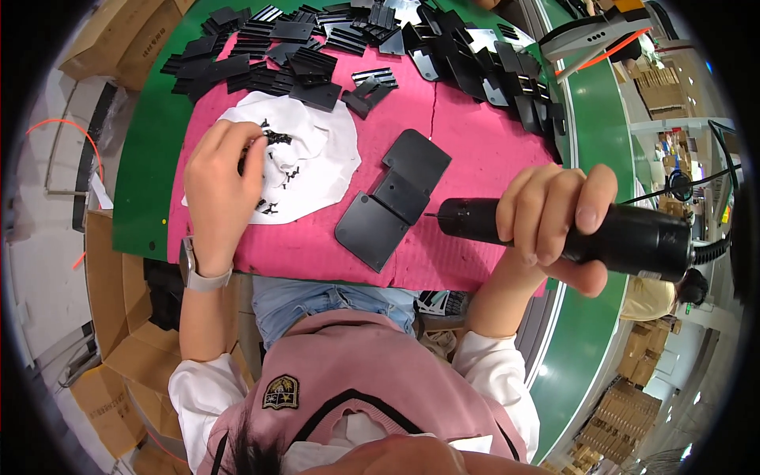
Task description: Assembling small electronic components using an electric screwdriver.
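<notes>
My left hand (223, 178) is over a crumpled white sheet (332, 162), thumb and fingers curled into a pinch beside a small heap of black screws (277, 138). Whatever the fingertips hold is hidden. More loose screws lie scattered on the sheet. My right hand (550, 212) is wrapped around a black electric screwdriver (641, 239), held level with its thin bit pointing left. Just left of the bit lies a black plastic piece (401, 192) joining two flat plates, one plate (419, 157) farther off and another plate (372, 229) nearer me.
Piles of black plastic parts (317, 67) line the far side of the pink mat (483, 150), stretching to the far right. A green conveyor (598, 142) runs along the right, with a grey-orange tool (594, 36) above it. Cardboard boxes (119, 332) stand at the left.
</notes>
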`<state>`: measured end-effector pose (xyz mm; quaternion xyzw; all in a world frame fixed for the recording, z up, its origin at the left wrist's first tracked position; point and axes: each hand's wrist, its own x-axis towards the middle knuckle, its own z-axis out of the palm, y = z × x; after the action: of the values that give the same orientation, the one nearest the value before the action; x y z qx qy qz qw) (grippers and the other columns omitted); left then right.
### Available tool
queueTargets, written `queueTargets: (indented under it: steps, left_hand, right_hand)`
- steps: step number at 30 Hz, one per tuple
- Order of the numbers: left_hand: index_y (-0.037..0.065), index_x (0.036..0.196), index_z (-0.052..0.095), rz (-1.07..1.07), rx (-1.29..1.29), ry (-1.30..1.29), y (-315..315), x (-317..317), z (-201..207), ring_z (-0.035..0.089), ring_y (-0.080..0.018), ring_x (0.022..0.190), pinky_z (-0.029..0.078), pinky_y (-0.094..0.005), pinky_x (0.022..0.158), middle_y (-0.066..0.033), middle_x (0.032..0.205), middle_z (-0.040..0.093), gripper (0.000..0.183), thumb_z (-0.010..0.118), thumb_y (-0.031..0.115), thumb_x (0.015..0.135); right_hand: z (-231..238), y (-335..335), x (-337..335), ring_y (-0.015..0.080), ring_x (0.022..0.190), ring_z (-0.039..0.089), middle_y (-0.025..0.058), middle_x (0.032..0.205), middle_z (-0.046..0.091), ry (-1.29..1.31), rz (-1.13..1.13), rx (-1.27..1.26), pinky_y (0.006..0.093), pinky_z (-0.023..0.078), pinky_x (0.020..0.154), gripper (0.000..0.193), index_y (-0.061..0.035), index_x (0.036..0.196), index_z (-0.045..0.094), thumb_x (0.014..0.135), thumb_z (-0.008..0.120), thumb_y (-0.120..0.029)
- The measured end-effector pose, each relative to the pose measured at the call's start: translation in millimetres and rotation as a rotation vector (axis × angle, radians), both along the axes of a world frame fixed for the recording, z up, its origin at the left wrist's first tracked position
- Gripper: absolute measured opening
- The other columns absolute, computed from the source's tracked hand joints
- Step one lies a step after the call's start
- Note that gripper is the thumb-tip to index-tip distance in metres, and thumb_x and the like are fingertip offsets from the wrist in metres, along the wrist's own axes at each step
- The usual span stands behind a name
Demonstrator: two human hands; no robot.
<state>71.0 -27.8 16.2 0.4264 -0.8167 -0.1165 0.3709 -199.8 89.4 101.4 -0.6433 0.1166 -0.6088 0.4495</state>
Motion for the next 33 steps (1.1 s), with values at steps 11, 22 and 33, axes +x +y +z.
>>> queueTargets:
  steps: [11, 22, 33]
  left_hand:
    - [-0.003, 0.087, 0.064, -0.831, 0.81, 0.534, 42.3, -37.3, 6.2, 0.056, -0.0086, 0.066, 0.045, -0.0192, 0.056, -0.005, 0.081, 0.06, 0.005, 0.064, 0.001, 0.084]
    - [-0.005, 0.086, 0.065, -0.848, 0.823, 0.515, 39.2, -37.8, 4.6, 0.056, -0.0063, 0.065, 0.044, -0.017, 0.052, -0.0059, 0.083, 0.063, 0.008, 0.069, -0.003, 0.079]
    - [-0.001, 0.108, 0.058, -0.518, 0.662, 0.357, 48.3, -53.1, 13.0, 0.056, -0.0168, 0.062, 0.044, -0.027, 0.058, -0.0091, 0.077, 0.058, 0.031, 0.067, 0.017, 0.084]
  right_hand:
    - [3.7, -11.0, 16.5, 0.0126, 0.055, 0.052, 0.0009, 0.074, 0.052, -0.259, 0.053, -0.062, 0.033, 0.045, 0.065, 0.043, -0.012, 0.118, 0.043, 0.09, 0.059, -0.04]
    - [-1.4, -10.2, 26.7, 0.0095, 0.052, 0.053, -0.0028, 0.068, 0.053, -0.201, -0.007, 0.015, 0.0291, 0.046, 0.06, 0.038, -0.0112, 0.111, 0.047, 0.086, 0.063, -0.035]
    - [-5.5, -5.0, 24.2, 0.0132, 0.049, 0.045, 0.0031, 0.068, 0.049, -0.23, -0.244, 0.125, 0.0328, 0.042, 0.057, 0.035, -0.0064, 0.112, 0.046, 0.087, 0.057, -0.028]
